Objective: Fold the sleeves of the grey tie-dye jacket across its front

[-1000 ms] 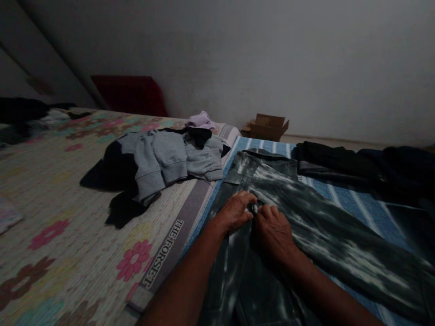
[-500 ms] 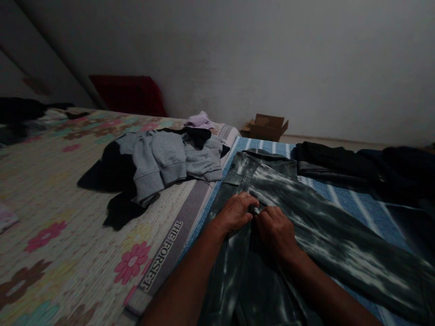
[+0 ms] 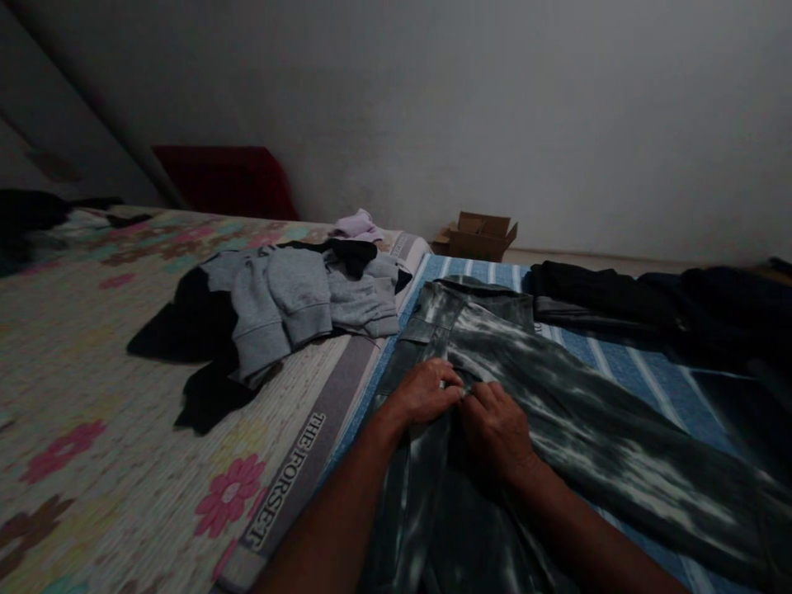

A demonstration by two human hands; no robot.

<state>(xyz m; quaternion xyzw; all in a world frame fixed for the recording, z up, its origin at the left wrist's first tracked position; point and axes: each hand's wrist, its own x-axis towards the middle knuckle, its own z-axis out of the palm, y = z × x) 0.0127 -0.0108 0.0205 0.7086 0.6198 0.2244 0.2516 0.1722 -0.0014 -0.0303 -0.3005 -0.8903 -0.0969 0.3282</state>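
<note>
A dark grey-green jacket (image 3: pixel 575 429) with pale tie-dye streaks lies spread out, its collar at the far end and one sleeve stretching to the right. At its front opening, below the collar, my left hand (image 3: pixel 426 392) pinches the left front edge. My right hand (image 3: pixel 495 421) is closed on the facing edge, its fingertips meeting those of the left. A small pale spot shows between the fingertips; whether it is a button I cannot tell. My forearms cover part of the lower jacket.
Left of the jacket, a heap of grey and black clothes (image 3: pixel 278 297) lies on the flowered mat (image 3: pixel 142 396). Dark folded clothes (image 3: pixel 606 293) rest on the blue striped cloth (image 3: pixel 606 355) at right. Behind are a cardboard box (image 3: pixel 479 239), a lilac cloth (image 3: pixel 357 227) and a red object (image 3: pixel 228 181).
My fingertips have drawn closer together at the jacket's front edge, covering more of the pale spot. The whole view has shifted slightly, with things appearing a little lower and further left.
</note>
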